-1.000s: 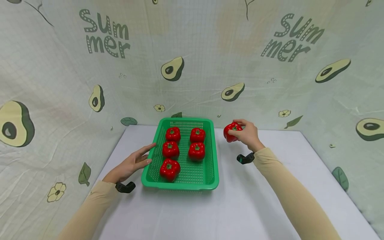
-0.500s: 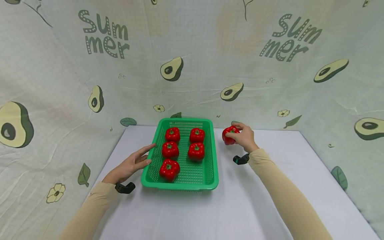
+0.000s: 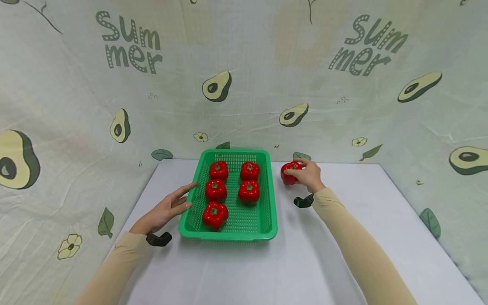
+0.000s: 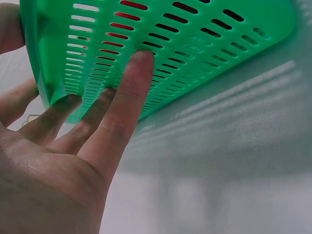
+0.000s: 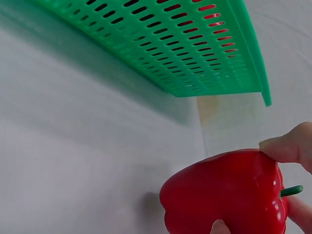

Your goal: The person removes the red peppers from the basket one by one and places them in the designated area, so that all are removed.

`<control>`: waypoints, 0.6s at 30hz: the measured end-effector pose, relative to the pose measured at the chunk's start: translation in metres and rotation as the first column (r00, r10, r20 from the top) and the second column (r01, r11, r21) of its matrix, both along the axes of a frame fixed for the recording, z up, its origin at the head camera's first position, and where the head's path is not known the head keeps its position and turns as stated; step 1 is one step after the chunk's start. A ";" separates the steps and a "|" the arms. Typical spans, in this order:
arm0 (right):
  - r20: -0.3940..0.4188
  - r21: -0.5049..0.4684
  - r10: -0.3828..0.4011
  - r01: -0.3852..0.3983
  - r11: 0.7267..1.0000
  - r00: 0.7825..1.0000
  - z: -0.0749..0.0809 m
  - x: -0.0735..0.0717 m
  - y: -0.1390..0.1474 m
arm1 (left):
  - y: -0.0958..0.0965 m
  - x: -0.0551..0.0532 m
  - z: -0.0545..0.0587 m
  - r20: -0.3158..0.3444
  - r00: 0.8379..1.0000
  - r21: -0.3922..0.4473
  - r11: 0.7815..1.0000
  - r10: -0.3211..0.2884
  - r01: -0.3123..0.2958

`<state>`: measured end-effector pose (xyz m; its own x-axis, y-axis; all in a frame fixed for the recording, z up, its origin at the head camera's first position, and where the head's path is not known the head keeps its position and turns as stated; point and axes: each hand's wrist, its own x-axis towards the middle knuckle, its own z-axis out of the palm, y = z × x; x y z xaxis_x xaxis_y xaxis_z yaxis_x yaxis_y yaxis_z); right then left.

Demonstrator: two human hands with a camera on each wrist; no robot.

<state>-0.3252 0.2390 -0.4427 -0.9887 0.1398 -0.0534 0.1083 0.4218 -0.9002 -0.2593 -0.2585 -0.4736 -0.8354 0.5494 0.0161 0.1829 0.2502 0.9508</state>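
Note:
A green slotted plastic basket stands on the table, holding several red bell peppers. Three peppers line its left side, among them the nearest pepper, and two sit on its right, including one pepper. My left hand rests against the basket's left side; in the left wrist view its fairly straight fingers touch the slotted outer wall. Right of the basket's far corner, my right hand grips another red bell pepper between thumb and fingers, its green stem facing up, close over the table.
The white table ends at a hanging cloth printed with avocados and lettering, which surrounds it at the back and sides. A black wrist camera sits under the right wrist, another black camera under the left.
My right hand has carried its pepper slightly left and down, nearer the table beside the basket. The left hand and the peppers in the basket have stayed put.

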 end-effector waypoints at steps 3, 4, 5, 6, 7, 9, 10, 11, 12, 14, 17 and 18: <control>0.007 0.007 -0.002 0.002 1.000 1.000 -0.002 -0.002 0.001 | 0.000 0.000 0.000 0.002 1.000 0.004 1.000 0.002 -0.002; 0.012 0.007 -0.003 0.003 1.000 1.000 -0.003 -0.003 0.001 | 0.000 0.000 0.000 0.004 1.000 0.006 1.000 0.001 -0.001; 0.016 0.006 -0.004 0.004 1.000 1.000 -0.005 -0.004 0.002 | 0.000 0.000 0.001 0.005 1.000 0.006 1.000 0.001 -0.001; 0.020 0.006 -0.004 0.003 1.000 1.000 -0.005 -0.004 0.002 | 0.001 0.000 0.001 0.007 1.000 0.009 1.000 -0.001 0.001; 0.023 0.009 -0.003 0.003 1.000 1.000 -0.006 -0.005 0.003 | 0.001 -0.001 0.000 0.008 1.000 0.013 1.000 -0.004 0.004; 0.027 0.012 -0.001 0.000 1.000 1.000 -0.007 -0.005 0.004 | 0.001 -0.001 0.000 0.008 1.000 0.015 1.000 -0.009 0.009; 0.029 0.012 0.001 -0.001 1.000 1.000 -0.007 -0.005 0.004 | 0.001 -0.002 0.000 0.009 1.000 0.015 1.000 -0.010 0.010; 0.031 0.012 0.003 -0.003 1.000 1.000 -0.008 -0.005 0.004 | 0.001 -0.002 -0.001 0.008 1.000 0.014 1.000 -0.009 0.009; 0.033 0.010 0.004 -0.005 1.000 0.999 -0.008 -0.005 0.004 | 0.001 -0.001 -0.001 0.008 1.000 0.013 1.000 -0.009 0.009; 0.036 0.000 0.008 -0.008 1.000 0.999 -0.008 -0.005 0.004 | 0.001 -0.001 0.000 0.007 1.000 0.009 1.000 -0.006 0.006; 0.037 -0.007 0.012 -0.012 1.000 0.999 -0.009 -0.004 0.003 | 0.000 0.000 0.001 0.006 1.000 0.007 1.000 -0.003 0.003; 0.036 -0.006 0.012 -0.012 1.000 0.999 -0.009 -0.004 0.003 | 0.000 0.001 0.001 0.005 1.000 0.007 1.000 -0.003 0.003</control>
